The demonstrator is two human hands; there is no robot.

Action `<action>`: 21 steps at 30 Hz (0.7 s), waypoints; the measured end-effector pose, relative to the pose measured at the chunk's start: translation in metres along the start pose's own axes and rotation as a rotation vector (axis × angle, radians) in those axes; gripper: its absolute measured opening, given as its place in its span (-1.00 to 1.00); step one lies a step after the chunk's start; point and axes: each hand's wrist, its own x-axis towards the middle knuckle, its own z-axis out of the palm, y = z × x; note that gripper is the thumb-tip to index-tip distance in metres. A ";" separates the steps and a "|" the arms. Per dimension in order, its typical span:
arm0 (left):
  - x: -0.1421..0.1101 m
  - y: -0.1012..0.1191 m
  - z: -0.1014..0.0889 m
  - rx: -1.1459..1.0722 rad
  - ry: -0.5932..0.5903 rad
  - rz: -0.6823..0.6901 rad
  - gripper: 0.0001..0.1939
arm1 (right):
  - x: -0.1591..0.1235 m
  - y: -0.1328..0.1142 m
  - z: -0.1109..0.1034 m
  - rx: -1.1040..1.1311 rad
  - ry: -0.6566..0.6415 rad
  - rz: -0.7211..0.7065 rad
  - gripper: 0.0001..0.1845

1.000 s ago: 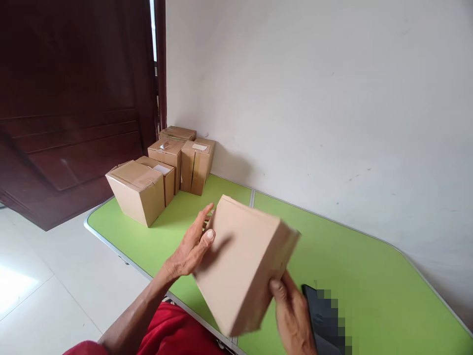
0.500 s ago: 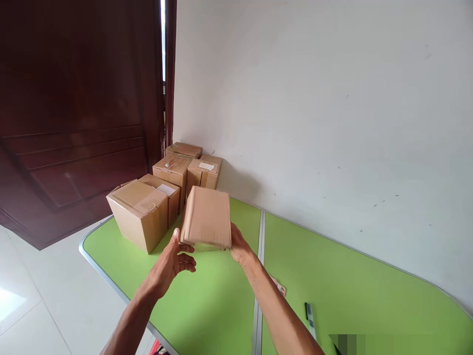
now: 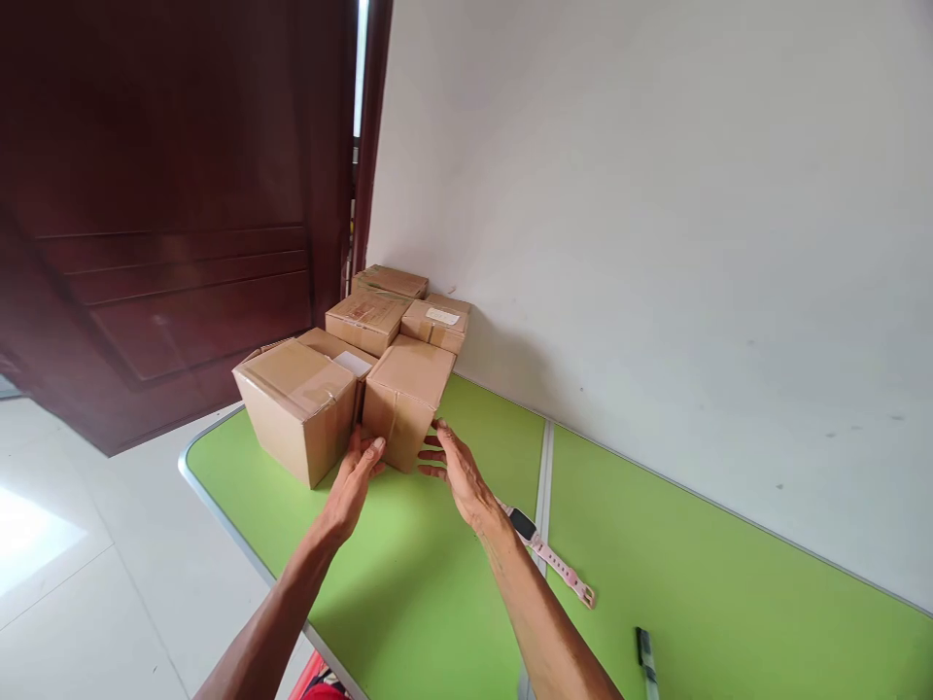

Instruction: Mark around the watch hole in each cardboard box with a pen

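Observation:
A cardboard box (image 3: 399, 425) with a taped seam stands on the green table (image 3: 408, 564), beside a larger cardboard box (image 3: 293, 418). My left hand (image 3: 354, 476) is at its lower left front edge, thumb apart from the fingers, and does not grip it. On the other side, my right hand (image 3: 461, 472) has its fingers spread close to the box's right face. Whether the fingertips of either hand still touch the cardboard, I cannot tell.
Several more boxes, one with a white label (image 3: 442, 316), are grouped behind near the dark red door (image 3: 182, 194) and the white wall (image 3: 656, 214). A pink-strapped smartwatch (image 3: 558, 564) and a pen-like object (image 3: 645, 661) lie to the right.
The box held up between my hands has been set down at the front right of the group. My right hand has let go of it. The view has shifted slightly left.

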 end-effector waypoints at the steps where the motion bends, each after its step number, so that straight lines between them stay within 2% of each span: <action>1: -0.008 0.003 -0.002 0.031 0.002 0.001 0.05 | -0.001 0.002 -0.001 -0.008 0.024 -0.003 -0.23; 4: -0.046 0.027 -0.018 0.114 -0.050 0.034 -0.14 | -0.018 0.015 0.002 -0.054 0.082 0.014 -0.29; 6: -0.071 0.052 -0.037 0.137 -0.056 0.135 -0.26 | -0.040 0.026 0.012 -0.099 0.029 0.031 -0.35; 7: -0.078 0.065 -0.050 0.138 -0.003 0.216 -0.28 | -0.051 0.031 0.021 -0.120 -0.032 0.032 -0.37; 8: -0.080 0.078 -0.064 0.134 0.100 0.321 -0.27 | -0.062 0.035 0.033 -0.138 -0.103 0.024 -0.37; 10: -0.066 0.099 -0.095 0.134 0.371 0.530 -0.33 | -0.077 0.039 0.061 -0.162 -0.221 -0.019 -0.32; 12: -0.037 0.110 -0.122 0.167 0.612 0.644 -0.36 | -0.078 0.038 0.092 -0.176 -0.266 -0.085 -0.05; 13: -0.021 0.111 -0.132 0.201 0.662 0.638 -0.30 | -0.074 0.036 0.106 -0.183 -0.264 -0.118 0.10; 15: 0.005 0.106 -0.143 0.288 0.603 0.559 -0.15 | -0.061 0.031 0.131 -0.197 -0.247 -0.171 0.32; 17: 0.013 0.095 -0.145 0.388 0.447 0.475 -0.02 | -0.049 0.027 0.147 -0.202 -0.225 -0.199 0.46; 19: -0.001 0.085 -0.142 0.472 0.324 0.423 0.06 | -0.046 0.024 0.153 -0.197 -0.198 -0.204 0.55; 21: -0.033 0.079 -0.141 0.535 0.276 0.397 0.05 | -0.053 0.020 0.146 -0.183 -0.183 -0.202 0.47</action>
